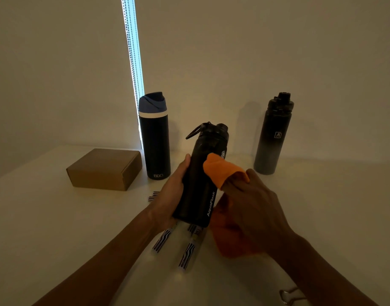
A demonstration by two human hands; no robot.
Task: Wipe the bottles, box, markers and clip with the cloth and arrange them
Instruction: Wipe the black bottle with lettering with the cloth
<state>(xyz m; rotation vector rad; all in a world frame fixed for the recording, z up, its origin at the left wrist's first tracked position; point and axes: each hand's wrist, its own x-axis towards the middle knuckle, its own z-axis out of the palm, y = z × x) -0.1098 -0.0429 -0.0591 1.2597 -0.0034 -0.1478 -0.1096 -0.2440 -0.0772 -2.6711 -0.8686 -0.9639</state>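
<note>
My left hand point(172, 191) grips a black AquaFlask bottle point(200, 180), tilted and lifted above the white table point(57, 217). My right hand point(253, 204) holds an orange cloth point(222, 171) pressed against the bottle's right side. Striped markers point(188, 255) lie on the table under the bottle, partly hidden by it and my left hand. A navy bottle with a blue lid point(155, 138) stands behind on the left, and a black-to-grey bottle point(271, 138) stands at the right. A brown cardboard box point(105, 168) lies at the left. A metal binder clip point(289, 295) shows at the bottom edge.
A pale wall runs behind the table, with a bright strip of window blind point(132, 62) behind the navy bottle.
</note>
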